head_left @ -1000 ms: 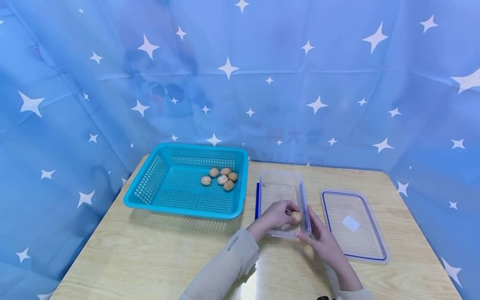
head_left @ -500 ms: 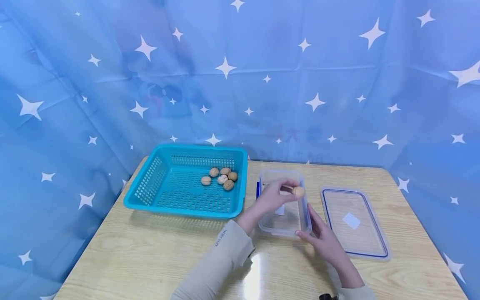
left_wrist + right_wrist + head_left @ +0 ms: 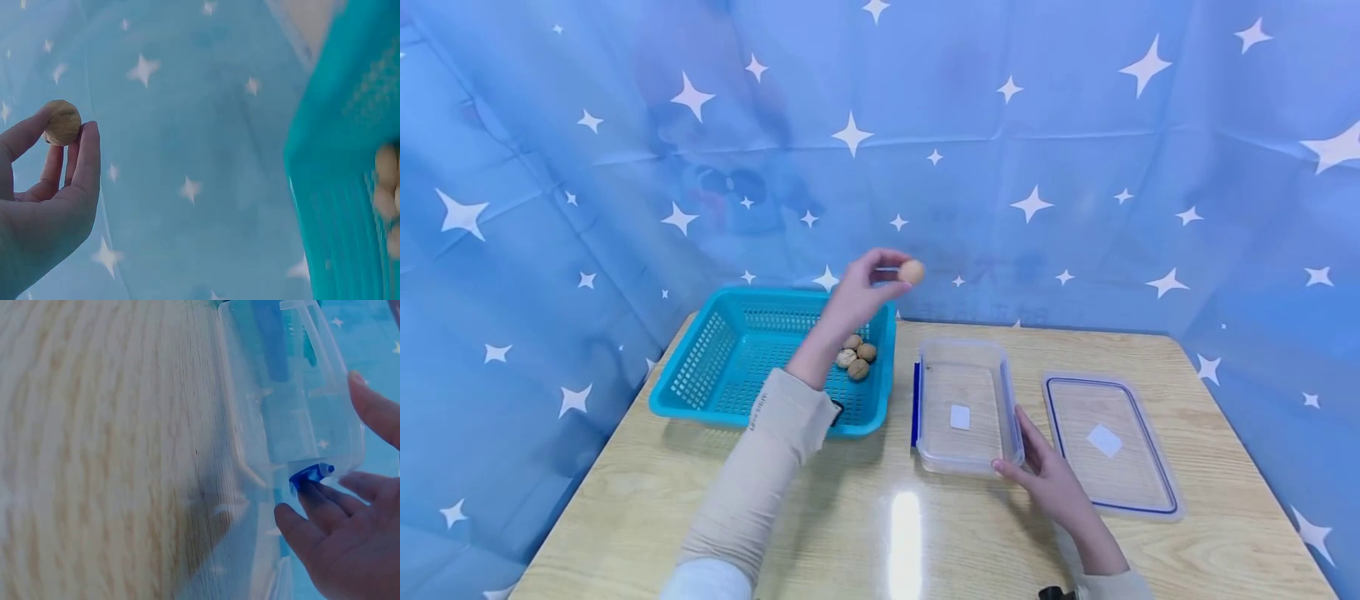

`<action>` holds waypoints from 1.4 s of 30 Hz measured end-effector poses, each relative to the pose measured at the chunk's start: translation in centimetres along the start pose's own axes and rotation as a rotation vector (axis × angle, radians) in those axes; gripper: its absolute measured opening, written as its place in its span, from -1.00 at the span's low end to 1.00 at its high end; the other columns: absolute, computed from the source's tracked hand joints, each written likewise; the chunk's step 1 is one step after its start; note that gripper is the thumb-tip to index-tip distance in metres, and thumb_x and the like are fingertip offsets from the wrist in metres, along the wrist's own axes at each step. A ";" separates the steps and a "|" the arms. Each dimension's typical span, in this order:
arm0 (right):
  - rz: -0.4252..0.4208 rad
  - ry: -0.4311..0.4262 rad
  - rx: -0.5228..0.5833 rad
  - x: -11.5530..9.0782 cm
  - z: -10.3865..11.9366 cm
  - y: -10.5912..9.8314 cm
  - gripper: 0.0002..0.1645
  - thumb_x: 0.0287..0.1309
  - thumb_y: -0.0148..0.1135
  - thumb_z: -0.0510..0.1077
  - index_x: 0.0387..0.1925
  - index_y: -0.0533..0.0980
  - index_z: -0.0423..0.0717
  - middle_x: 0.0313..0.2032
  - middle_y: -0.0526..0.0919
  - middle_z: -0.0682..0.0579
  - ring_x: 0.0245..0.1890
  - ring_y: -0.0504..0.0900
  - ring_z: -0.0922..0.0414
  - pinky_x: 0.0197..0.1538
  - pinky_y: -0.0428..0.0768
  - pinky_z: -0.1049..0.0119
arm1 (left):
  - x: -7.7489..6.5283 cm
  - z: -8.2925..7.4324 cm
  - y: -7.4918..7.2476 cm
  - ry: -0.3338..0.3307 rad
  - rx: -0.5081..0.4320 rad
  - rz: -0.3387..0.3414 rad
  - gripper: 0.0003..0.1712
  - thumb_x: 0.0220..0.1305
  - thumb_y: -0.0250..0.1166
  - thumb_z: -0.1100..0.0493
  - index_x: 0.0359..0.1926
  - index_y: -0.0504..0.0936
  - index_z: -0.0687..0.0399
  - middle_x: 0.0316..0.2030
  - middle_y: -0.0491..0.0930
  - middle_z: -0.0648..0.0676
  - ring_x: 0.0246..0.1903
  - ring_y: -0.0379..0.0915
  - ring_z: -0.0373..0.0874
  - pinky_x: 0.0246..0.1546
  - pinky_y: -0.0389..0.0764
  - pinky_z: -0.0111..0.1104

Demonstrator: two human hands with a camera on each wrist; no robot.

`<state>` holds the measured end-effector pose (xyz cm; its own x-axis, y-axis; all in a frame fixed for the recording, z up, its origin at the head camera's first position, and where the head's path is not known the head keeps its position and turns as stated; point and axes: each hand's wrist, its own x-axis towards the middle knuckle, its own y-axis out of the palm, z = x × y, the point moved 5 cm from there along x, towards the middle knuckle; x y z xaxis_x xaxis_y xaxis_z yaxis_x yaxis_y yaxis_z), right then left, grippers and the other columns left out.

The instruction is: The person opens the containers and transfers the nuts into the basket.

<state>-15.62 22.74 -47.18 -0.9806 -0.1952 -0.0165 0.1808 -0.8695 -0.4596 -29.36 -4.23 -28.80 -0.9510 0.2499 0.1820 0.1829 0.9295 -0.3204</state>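
Note:
My left hand (image 3: 853, 300) is raised above the turquoise basket's right side and pinches a walnut (image 3: 912, 272) between thumb and fingertips. In the left wrist view the walnut (image 3: 62, 123) shows whole at the fingertips, with the starry cloth behind. My right hand (image 3: 1052, 483) grips the near right corner of a clear plastic food box (image 3: 962, 461), thumb at its front and fingers along its right side. In the right wrist view some fingers lie by a blue clip (image 3: 310, 475). The box has no lid on, and only a white label shows inside it.
The turquoise basket (image 3: 760, 358) stands left of the box, with several walnuts (image 3: 858, 369) in it, partly behind my left forearm. A clear lid (image 3: 1131, 475) with a blue seal lies on the wooden table (image 3: 625, 492), right of the box. Starry blue cloth (image 3: 925, 100) hangs behind.
My left hand has lifted the walnut out of the box and carried it up and left, over the basket's right end. The right hand has stayed at the box corner.

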 end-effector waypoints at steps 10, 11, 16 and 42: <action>-0.008 0.007 -0.016 -0.2 -0.1 -0.1 0.15 0.26 0.33 -0.07 0.59 -0.21 -0.06 0.52 -0.13 -0.43 0.44 0.10 -0.45 0.39 0.17 -0.11 | 1.8 6.4 -7.1 -0.186 -0.001 -0.152 -0.53 0.40 0.25 0.23 0.28 0.42 0.17 0.30 0.40 0.22 0.33 0.38 0.11 0.32 0.48 -0.02; -0.010 0.007 -0.015 -0.2 -0.1 -0.1 0.15 0.26 0.33 -0.07 0.59 -0.21 -0.06 0.52 -0.13 -0.43 0.43 0.10 -0.45 0.39 0.17 -0.11 | 1.9 7.3 -7.6 -0.214 0.007 -0.164 -0.52 0.40 0.24 0.24 0.28 0.41 0.19 0.31 0.39 0.24 0.33 0.36 0.12 0.31 0.48 -0.01; -0.011 0.013 0.002 -0.3 -0.4 0.1 0.15 0.25 0.33 -0.08 0.59 -0.21 -0.04 0.52 -0.14 -0.43 0.43 0.10 -0.46 0.38 0.16 -0.12 | 1.6 11.7 -9.2 -0.343 0.090 -0.207 -0.51 0.43 0.20 0.22 0.33 0.39 0.19 0.34 0.36 0.26 0.34 0.31 0.17 0.30 0.48 0.00; -0.037 -0.028 -0.016 -0.3 -0.1 -0.2 0.11 0.24 0.33 -0.13 0.58 -0.15 -0.16 0.51 -0.08 -0.46 0.41 0.13 -0.47 0.35 0.22 -0.20 | 0.7 20.5 -9.2 -0.729 0.406 -0.016 -0.61 0.28 0.33 0.34 0.12 0.52 0.29 0.12 0.50 0.29 -0.09 0.56 0.03 -0.10 0.68 -0.24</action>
<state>-15.41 22.99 -47.14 -0.9840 -0.1760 0.0259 0.1430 -0.8690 -0.4738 -36.78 -18.20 -44.80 -0.9013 -0.1308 -0.4129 0.1964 0.7262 -0.6589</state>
